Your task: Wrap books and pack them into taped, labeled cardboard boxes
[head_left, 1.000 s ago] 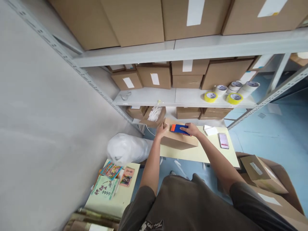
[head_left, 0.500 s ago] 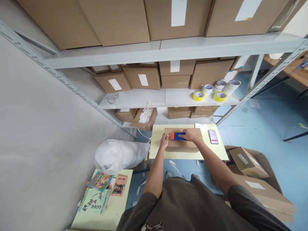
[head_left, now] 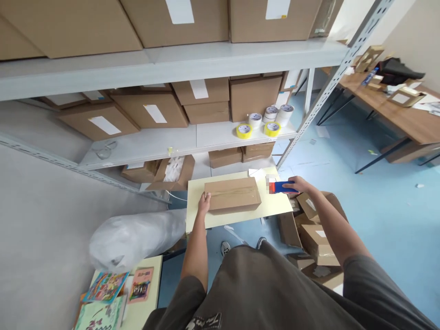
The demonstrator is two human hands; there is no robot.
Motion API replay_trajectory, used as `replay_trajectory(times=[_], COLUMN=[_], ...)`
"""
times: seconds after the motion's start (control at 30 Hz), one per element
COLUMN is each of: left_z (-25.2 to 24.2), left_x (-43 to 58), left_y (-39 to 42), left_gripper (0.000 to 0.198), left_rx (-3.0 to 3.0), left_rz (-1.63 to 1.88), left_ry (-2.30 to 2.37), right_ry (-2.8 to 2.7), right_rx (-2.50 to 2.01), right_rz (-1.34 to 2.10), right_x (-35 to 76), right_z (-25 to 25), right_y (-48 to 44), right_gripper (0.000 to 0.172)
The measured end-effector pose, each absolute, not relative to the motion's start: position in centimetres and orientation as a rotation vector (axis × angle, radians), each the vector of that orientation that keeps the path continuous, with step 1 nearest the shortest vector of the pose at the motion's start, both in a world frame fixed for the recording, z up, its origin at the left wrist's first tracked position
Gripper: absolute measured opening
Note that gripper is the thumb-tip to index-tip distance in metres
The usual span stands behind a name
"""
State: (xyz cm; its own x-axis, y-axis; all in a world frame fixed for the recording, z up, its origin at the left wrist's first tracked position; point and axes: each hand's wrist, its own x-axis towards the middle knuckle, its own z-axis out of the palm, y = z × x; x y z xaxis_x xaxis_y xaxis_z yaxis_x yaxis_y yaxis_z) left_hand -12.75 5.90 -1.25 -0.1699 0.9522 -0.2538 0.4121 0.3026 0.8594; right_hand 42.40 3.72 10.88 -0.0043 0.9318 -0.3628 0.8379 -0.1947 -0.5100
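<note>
A long brown cardboard box (head_left: 233, 197) lies on a pale yellow table (head_left: 197, 219), a shiny strip of tape running along its top. My left hand (head_left: 205, 202) grips the box's left end, thumb on top. Off the box's right side, my right hand (head_left: 297, 184) is closed around a blue tape dispenser (head_left: 283, 187) with an orange-red front end. The dispenser is over the table's right edge, apart from the box. Behind its orange end lies a phone (head_left: 270, 179), partly hidden and blurred.
A metal shelf (head_left: 147, 142) with boxes stands behind the table. Several rolls of yellow tape (head_left: 244, 131) and white tape (head_left: 255, 120) sit on it. Cartons (head_left: 319, 243) crowd the floor at right. A white plastic-wrapped bundle (head_left: 134, 240) lies left, near books (head_left: 140, 284).
My right hand has lifted the tape dispenser off the box top and carried it right, past the table's edge. My left hand stays on the box's left end. The view has swung right.
</note>
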Motion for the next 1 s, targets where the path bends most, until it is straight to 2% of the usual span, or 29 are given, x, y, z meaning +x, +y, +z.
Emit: replay_trajectory(times=[0.17, 0.33, 0.47, 0.67, 1.0], left_z=[-1.7, -2.9, -3.1, -3.0, -6.1], left_x=[-14.3, -16.8, -17.8, -19.9, -18.2], left_y=[5.8, 6.0, 6.4, 5.9, 6.1], left_gripper=[0.051, 0.05, 0.062, 0.08, 0.068], left_rx=[1.223, 1.156, 1.073, 0.964, 0.707], left_rz=[0.862, 0.964, 0.966, 1.01, 0.957], left_ry=[1.675, 1.607, 1.557, 1.465, 1.336], right_ry=[-1.931, -1.889, -1.897, -1.83, -1.712], right_rx=[-2.075, -2.004, -2.017, -1.99, -2.014], right_rz=[0.974, 0.998, 0.905, 0.981, 0.989], right_x=[40.7, 38.0, 35.8, 32.7, 28.0], right_z=[10.3, 12.4, 14.5, 16.1, 19.5], right_y=[5.0, 6.0, 6.2, 5.2, 3.5], right_gripper=[0.061, 0.065, 0.061, 0.058, 0.067])
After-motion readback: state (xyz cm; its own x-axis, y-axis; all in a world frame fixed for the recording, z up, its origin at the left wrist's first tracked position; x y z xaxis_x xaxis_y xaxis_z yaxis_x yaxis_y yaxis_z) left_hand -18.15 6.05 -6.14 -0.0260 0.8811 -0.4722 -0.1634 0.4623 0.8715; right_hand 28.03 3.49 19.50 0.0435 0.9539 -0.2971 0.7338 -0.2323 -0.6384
